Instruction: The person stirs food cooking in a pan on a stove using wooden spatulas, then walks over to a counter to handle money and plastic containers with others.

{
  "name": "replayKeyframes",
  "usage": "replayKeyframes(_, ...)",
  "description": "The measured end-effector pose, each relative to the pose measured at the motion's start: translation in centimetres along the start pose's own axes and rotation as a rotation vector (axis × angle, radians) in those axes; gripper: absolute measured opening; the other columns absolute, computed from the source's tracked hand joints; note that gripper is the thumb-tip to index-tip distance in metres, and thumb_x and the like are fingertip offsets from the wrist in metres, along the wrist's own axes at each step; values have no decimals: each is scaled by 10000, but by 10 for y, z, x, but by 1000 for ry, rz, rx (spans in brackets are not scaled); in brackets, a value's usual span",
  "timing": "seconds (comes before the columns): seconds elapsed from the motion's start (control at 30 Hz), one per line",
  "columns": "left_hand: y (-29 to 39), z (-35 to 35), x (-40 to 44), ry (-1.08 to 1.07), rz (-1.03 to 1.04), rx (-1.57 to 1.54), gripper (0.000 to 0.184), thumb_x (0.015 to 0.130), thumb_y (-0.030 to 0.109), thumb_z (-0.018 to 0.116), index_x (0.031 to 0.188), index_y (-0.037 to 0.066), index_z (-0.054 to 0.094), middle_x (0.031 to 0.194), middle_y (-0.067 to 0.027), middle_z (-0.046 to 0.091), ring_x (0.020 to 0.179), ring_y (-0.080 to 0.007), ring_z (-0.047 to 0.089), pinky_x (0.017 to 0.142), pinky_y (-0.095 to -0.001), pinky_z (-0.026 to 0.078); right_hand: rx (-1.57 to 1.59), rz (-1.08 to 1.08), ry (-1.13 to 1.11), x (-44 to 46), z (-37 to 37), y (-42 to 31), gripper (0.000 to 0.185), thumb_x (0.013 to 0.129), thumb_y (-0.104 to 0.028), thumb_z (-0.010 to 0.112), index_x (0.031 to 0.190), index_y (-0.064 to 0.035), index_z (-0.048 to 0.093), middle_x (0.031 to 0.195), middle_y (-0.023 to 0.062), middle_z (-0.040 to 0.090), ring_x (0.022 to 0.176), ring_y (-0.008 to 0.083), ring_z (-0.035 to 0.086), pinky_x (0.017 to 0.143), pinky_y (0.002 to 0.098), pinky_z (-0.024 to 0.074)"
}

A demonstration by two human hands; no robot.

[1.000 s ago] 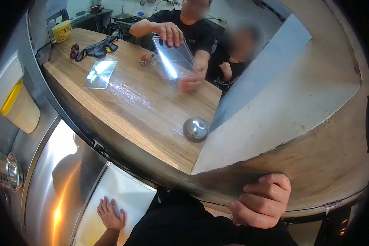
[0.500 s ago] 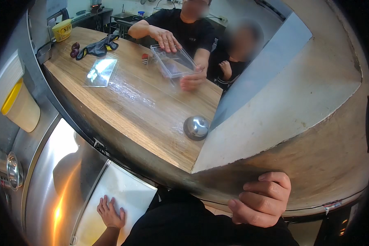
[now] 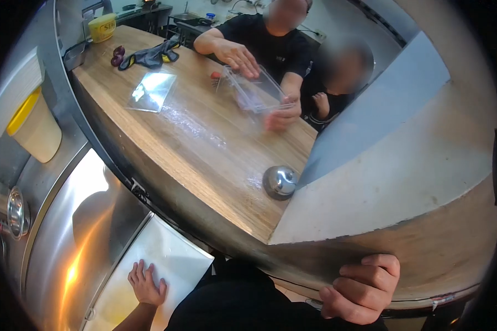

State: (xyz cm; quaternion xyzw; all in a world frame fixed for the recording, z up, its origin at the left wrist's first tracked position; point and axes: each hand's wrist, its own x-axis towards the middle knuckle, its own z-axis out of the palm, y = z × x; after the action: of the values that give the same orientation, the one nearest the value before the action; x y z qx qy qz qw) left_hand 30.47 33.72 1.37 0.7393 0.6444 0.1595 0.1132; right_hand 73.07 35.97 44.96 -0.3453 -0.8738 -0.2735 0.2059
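Note:
My left hand (image 3: 147, 284) lies flat on a white board (image 3: 168, 248), its fingers spread and nothing in them. On the right, my right hand (image 3: 364, 289) is curled into a loose fist just below the brown counter side (image 3: 337, 256); no object shows in it. Whether it touches the counter side, I cannot tell. Across the wooden counter (image 3: 204, 165), another person's two hands (image 3: 240, 59) hold a clear plastic box (image 3: 265, 91), tilted above the surface. A shiny metal call bell (image 3: 280, 182) stands near the counter's right corner, apart from my hands.
A clear flat sheet (image 3: 153, 91), dark gloves (image 3: 152, 54), small purple onions (image 3: 117, 56) and a yellow tub (image 3: 102, 27) are on the counter. Left of me are a steel surface (image 3: 66, 237), a cream bucket (image 3: 41, 129) and a metal bowl (image 3: 17, 212). A second person stands behind the counter.
The camera view has shifted, so the counter items appear farther right. The other person's clear box has tilted slightly. My left hand stays flat on the board, and my right hand stays curled.

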Motion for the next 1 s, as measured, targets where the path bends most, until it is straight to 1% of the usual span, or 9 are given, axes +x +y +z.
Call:
replayKeyframes(0.07, -1, 0, -1, 0, 4, 9, 640, 860, 340, 710, 1415, 28, 644, 1596, -307, 505, 1508, -540, 408, 1233, -680, 291, 8, 15, -3, 2, 3, 0, 234, 1043, -461, 743, 1031, -230, 774, 801, -81, 640, 728, 148, 653, 824, 404, 503)
replayKeyframes(0.13, 0, -1, 0, -3, 16, 1, 659, 848, 314, 714, 1433, 25, 628, 1603, -316, 492, 1511, -542, 406, 1242, -677, 269, 75, -35, 105, 14, 8, 5, 126, 999, -224, 786, 922, -123, 787, 822, 19, 718, 754, 203, 739, 804, 408, 556)
replayKeyframes(0.17, 0, -1, 0, -7, 18, 1, 659, 848, 314, 714, 1433, 25, 628, 1603, -316, 492, 1511, -542, 406, 1242, -677, 269, 75, -31, 103, 16, 6, 6, 126, 999, -224, 786, 922, -123, 787, 822, 19, 718, 754, 203, 739, 804, 408, 556)
replayKeyframes(0.47, -2, 1, -1, -33, -2, 19, 644, 875, 347, 708, 1431, 27, 646, 1614, -301, 495, 1540, -521, 381, 1253, -669, 266, 85, -47, 36, 9, 2, 4, 186, 1026, -313, 792, 1051, -130, 810, 841, 13, 729, 749, 193, 737, 811, 406, 561)
replayKeyframes(0.57, -2, 3, -1, -26, -1, 31, 640, 875, 343, 707, 1431, 31, 652, 1619, -298, 491, 1541, -517, 383, 1252, -670, 266, -40, 62, 21, -2, 4, -6, 268, 1049, -483, 735, 1009, -219, 755, 794, -75, 636, 727, 146, 651, 822, 415, 503)
replayKeyframes(0.8, -1, 0, 1, 55, 30, -14, 636, 880, 383, 743, 1428, 67, 681, 1580, -279, 554, 1495, -521, 459, 1228, -663, 320, 104, -137, 80, -3, 10, 5, 226, 1013, -381, 724, 995, -155, 729, 788, -14, 619, 712, 196, 640, 785, 445, 502)
replayKeyframes(0.87, -2, -1, 0, 49, 20, 0, 637, 885, 393, 746, 1436, 80, 681, 1589, -259, 558, 1500, -504, 465, 1242, -644, 321, 56, 35, 110, 2, 13, -10, 233, 1034, -337, 689, 1000, -109, 723, 773, 35, 600, 689, 229, 631, 758, 469, 500)
replayKeyframes(0.9, 0, -3, 0, 49, 14, 5, 636, 890, 399, 747, 1437, 81, 682, 1589, -253, 560, 1507, -492, 463, 1249, -633, 320, 118, -11, 81, 2, 10, -7, 183, 993, -241, 665, 999, -66, 719, 775, 72, 605, 688, 262, 648, 747, 501, 505)
replayKeyframes(1.0, 1, -9, -4, 56, -7, 7, 629, 905, 408, 745, 1444, 90, 679, 1591, -239, 562, 1524, -470, 454, 1262, -612, 316, 181, -55, 115, -4, 11, -3, 185, 932, -206, 678, 995, -40, 729, 798, 86, 634, 695, 276, 671, 756, 516, 518)
